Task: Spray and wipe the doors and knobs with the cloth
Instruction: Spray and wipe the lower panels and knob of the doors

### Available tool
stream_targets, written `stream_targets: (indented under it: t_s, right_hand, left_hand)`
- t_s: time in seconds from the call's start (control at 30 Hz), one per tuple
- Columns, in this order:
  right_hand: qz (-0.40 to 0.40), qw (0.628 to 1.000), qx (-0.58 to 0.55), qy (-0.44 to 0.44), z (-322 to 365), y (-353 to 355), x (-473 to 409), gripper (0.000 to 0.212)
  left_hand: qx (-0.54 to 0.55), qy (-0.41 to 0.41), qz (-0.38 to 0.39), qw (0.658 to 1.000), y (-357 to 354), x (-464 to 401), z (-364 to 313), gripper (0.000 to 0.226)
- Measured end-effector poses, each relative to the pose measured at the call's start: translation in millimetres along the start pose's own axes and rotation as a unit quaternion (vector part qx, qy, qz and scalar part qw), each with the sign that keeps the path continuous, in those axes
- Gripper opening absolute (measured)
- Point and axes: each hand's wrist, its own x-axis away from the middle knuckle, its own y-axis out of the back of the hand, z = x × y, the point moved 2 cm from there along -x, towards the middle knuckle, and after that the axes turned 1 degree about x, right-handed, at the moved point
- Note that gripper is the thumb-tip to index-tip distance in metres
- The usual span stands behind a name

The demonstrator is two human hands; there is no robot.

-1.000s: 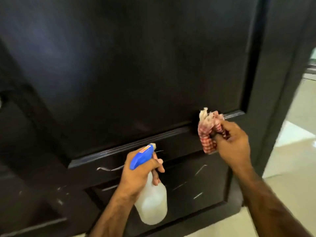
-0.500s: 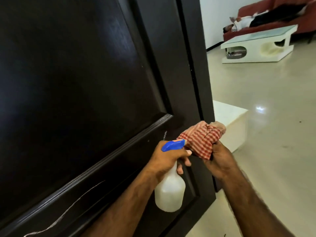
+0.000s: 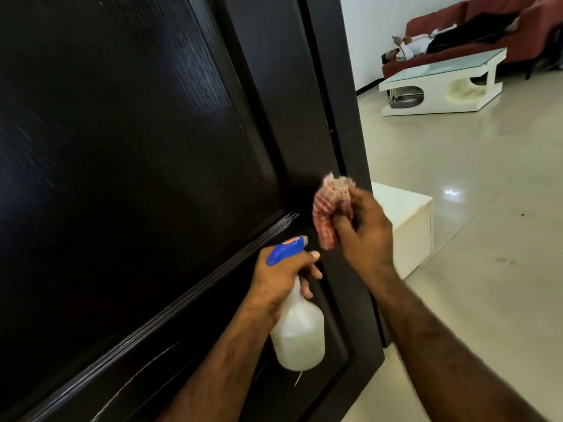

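Right hand (image 3: 364,231) is lifting the checked cloth (image 3: 330,210) higher up the door (image 3: 128,153) edge since half a second back, fingers bunched round it, cloth blurred. Left hand (image 3: 281,277) is gripping the spray bottle (image 3: 297,327) below, fingers wrapped at its neck. Wiping seems to be continuing along the door's right side; no knob in view.

Home: sofa (image 3: 475,22), coffee table (image 3: 441,86)

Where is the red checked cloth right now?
In the head view, the cloth sits right of centre, bunched in the right hand against the dark door near its edge, just above the spray bottle.
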Motion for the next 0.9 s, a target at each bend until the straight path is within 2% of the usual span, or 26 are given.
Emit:
stream_targets:
  t_s: [0.1, 0.2, 0.33, 0.43, 0.57, 0.77, 0.83, 0.9]
  right_hand:
    - [-0.051, 0.984, 0.074, 0.154, 17, -25, -40, 0.046]
    - [-0.074, 0.966, 0.124, 0.212, -19, -47, -36, 0.042]
    - [-0.015, 0.977, 0.153, 0.148, -107, -32, 14, 0.049]
    - [0.052, 0.990, 0.106, 0.073, -136, -9, 32, 0.047]
    - [0.054, 0.994, 0.074, 0.056, -98, 2, -15, 0.035]
    - [-0.044, 0.986, -0.021, 0.162, 14, -31, -97, 0.030]
    - [-0.042, 0.978, -0.019, 0.206, 22, -45, -89, 0.031]
    - [-0.020, 0.966, 0.005, 0.259, 1, -49, -66, 0.032]
  left_hand:
    - [0.006, -0.045, -0.038, 0.998, -2, -7, -20, 0.004]
    - [-0.001, -0.076, -0.051, 0.996, -5, -17, -28, 0.017]
    - [-0.005, -0.079, -0.085, 0.993, -13, -30, -21, 0.020]
    - [-0.023, -0.100, -0.120, 0.987, -23, -41, -14, 0.015]
    - [-0.028, -0.103, -0.151, 0.983, -29, -46, -16, 0.021]
    - [-0.020, -0.123, -0.151, 0.981, -17, -27, -26, 0.018]
    - [-0.022, -0.130, -0.155, 0.979, -3, -18, -26, 0.010]
    - [-0.024, -0.139, -0.154, 0.978, 8, -10, -29, 0.011]
